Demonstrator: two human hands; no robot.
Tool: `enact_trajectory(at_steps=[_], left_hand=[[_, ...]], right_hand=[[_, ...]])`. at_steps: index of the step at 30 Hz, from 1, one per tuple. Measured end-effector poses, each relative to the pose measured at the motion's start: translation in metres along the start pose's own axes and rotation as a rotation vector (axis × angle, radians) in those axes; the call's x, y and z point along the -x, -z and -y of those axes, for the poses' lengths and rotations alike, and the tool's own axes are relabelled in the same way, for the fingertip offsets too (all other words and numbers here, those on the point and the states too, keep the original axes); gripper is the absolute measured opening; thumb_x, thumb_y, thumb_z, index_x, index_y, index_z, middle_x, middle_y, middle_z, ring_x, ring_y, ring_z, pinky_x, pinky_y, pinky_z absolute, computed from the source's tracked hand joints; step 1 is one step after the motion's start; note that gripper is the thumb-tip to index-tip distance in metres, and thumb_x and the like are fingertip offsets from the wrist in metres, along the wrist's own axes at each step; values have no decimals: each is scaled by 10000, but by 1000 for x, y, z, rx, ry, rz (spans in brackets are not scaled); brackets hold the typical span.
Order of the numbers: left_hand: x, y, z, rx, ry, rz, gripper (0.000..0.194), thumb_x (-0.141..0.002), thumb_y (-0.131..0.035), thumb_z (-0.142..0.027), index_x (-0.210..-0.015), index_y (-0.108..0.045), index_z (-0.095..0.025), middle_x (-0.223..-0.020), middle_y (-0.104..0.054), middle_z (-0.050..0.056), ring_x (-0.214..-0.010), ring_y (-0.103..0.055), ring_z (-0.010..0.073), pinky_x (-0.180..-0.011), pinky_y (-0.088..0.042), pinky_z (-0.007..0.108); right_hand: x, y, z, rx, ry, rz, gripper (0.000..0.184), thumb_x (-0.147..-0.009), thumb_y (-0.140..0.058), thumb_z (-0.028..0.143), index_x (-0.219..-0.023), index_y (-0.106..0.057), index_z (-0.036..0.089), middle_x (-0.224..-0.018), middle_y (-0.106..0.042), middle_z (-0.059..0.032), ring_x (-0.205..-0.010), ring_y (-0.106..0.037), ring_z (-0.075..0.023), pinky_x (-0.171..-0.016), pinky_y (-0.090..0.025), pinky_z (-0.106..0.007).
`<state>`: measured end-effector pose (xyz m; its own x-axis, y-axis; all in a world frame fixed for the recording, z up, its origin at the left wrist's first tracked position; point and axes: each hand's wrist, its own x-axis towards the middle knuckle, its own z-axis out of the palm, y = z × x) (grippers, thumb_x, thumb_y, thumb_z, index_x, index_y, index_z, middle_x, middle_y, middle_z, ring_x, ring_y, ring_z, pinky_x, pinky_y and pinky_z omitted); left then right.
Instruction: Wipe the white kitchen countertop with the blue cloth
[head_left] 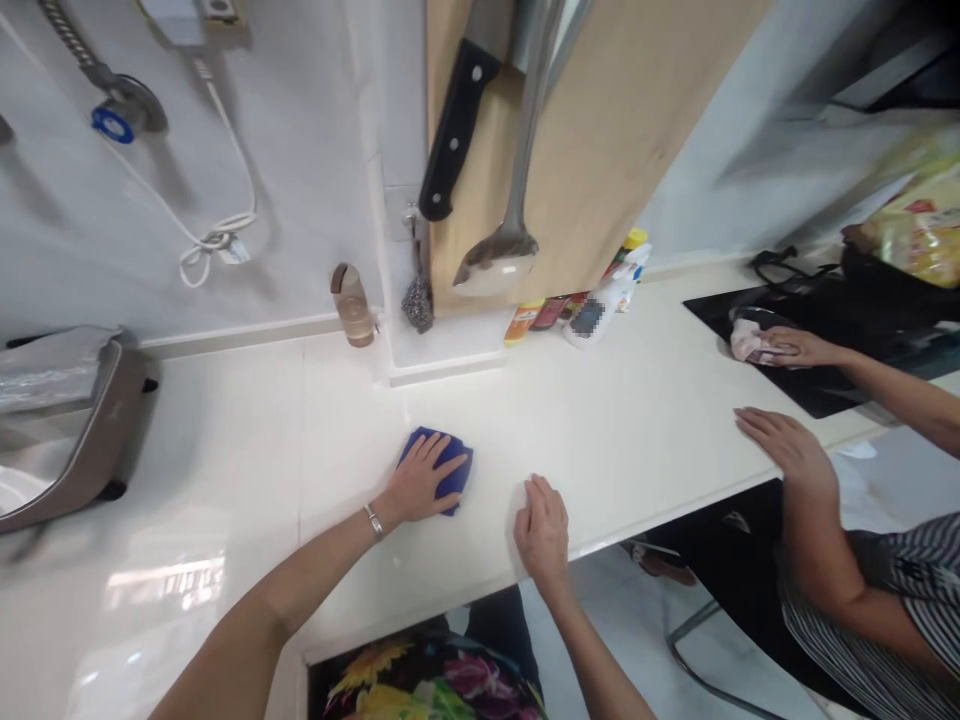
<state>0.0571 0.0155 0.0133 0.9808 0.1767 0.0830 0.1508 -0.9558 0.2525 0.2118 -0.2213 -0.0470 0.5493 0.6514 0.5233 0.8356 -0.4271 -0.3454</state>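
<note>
My left hand [427, 480] lies flat on a folded blue cloth [455, 470], fingers spread, pressing it against the white countertop [360, 420]. A silver-coloured band circles that wrist. To its right, my right hand [544, 525] rests near the counter's front edge. Its fingers are loosely curled together, with nothing visible in them.
A co-worker's hand [802, 348] presses a pale cloth [748, 340] on the black cooktop [817, 390]; their other hand [784, 440] rests on the counter. Bottles [600, 305] stand beneath a hanging cutting board [600, 130], knife [457, 130] and ladle [517, 200]. An appliance [105, 430] sits left.
</note>
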Motion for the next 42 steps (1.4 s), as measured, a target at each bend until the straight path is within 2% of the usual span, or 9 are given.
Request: enact_trajectory(at_steps=[7, 10, 14, 18, 21, 25, 29, 33, 42], left_hand=[[-103, -11, 22, 3, -87, -99, 646, -939, -543, -552, -1517, -455, -277, -1601, -372, 131, -1483, -318, 337, -1235, -197, 570], [-151, -18, 26, 25, -122, -119, 627, -943, -534, -532, -1507, -474, -264, -1596, -381, 142, -1480, -324, 349, -1234, -194, 571], [-208, -26, 24, 57, -125, -120, 614, -933, -540, -518, -1490, -502, -263, -1595, -393, 132, -1485, -314, 358, -1235, -180, 575], [-244, -31, 19, 45, -74, -108, 641, -933, -521, -541, -1497, -494, -237, -1595, -391, 137, -1491, -298, 362, -1236, -170, 565], [-253, -33, 15, 31, -41, -119, 647, -940, -502, -550, -1501, -490, -228, -1600, -381, 137, -1499, -282, 357, -1236, -168, 556], [-239, -33, 8, -7, -8, -132, 644, -949, -479, -554, -1499, -491, -220, -1604, -371, 159, -1493, -305, 357, -1231, -182, 557], [-202, -28, 6, -40, 2, -161, 651, -948, -459, -568, -1502, -485, -227, -1600, -387, 152, -1491, -315, 358, -1218, -211, 571], [-152, -20, 18, -71, 26, -164, 672, -947, -423, -588, -1503, -483, -216, -1594, -398, 150, -1490, -320, 355, -1215, -226, 564], [-16, 10, 64, -103, 246, -205, 732, -913, -356, -626, -1486, -497, -194, -1558, -444, 152, -1471, -341, 372, -1196, -260, 590]], right_hand=[[-9, 0, 6, 11, -62, 64, 594, -847, -403, 58, -1433, -426, 150, -1425, -539, -168, -1420, -401, -269, -1165, -381, -581], [-15, 0, 7, -24, -130, 133, 650, -798, -418, 51, -1440, -428, 151, -1465, -505, -165, -1439, -378, -280, -1188, -347, -587], [-21, 1, 8, -39, -174, 146, 690, -751, -433, 52, -1435, -432, 143, -1469, -499, -167, -1430, -384, -287, -1198, -331, -590], [-26, 6, 8, -51, -175, 157, 722, -714, -451, 53, -1429, -424, 145, -1470, -492, -158, -1422, -387, -282, -1208, -321, -570], [-28, 9, 7, -72, -187, 171, 716, -691, -473, 63, -1403, -440, 134, -1462, -497, -158, -1407, -393, -284, -1212, -314, -558], [-28, 8, 6, -91, -190, 138, 686, -682, -472, 54, -1363, -467, 134, -1429, -525, -155, -1394, -406, -272, -1202, -327, -543], [-26, 6, 5, -102, -185, 99, 671, -697, -475, 48, -1360, -487, 151, -1419, -541, -149, -1389, -421, -261, -1202, -330, -539], [-25, 4, 3, -86, -171, 93, 623, -721, -489, 54, -1336, -527, 138, -1418, -553, -151, -1382, -433, -266, -1205, -336, -534], [-15, -5, 0, -54, -140, 21, 564, -803, -478, 80, -1359, -540, 147, -1421, -563, -144, -1379, -451, -246, -1198, -358, -527]])
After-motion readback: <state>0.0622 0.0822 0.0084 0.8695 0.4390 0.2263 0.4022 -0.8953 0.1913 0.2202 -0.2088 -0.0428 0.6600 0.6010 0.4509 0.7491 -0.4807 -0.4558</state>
